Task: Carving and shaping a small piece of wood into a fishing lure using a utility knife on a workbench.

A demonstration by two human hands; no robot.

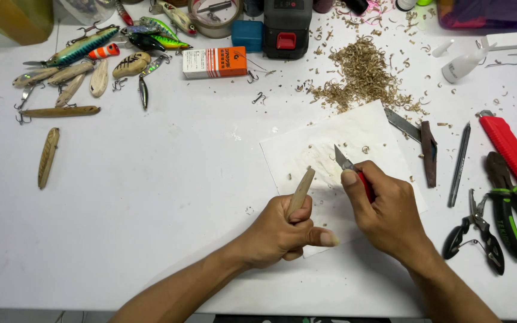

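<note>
The left hand (276, 230) has its fingers curled tight around a slim wooden lure blank (301, 190), which pokes up over a white paper sheet (306, 149) on the white table (151, 197). The right hand (384, 212) is closed on a red-handled carving knife (348, 164), its short grey blade just beside the blank's tip, not touching.

The carving looks partway done: the blank is tapered and pale but unpainted and hookless, and a heap of curly wood shavings (357, 78) lies beyond the sheet. Glossy painted fishing lures (85, 46) and bare wooden bodies (61, 75) sit far left. Green-handled pliers (513, 209) lie right.
</note>
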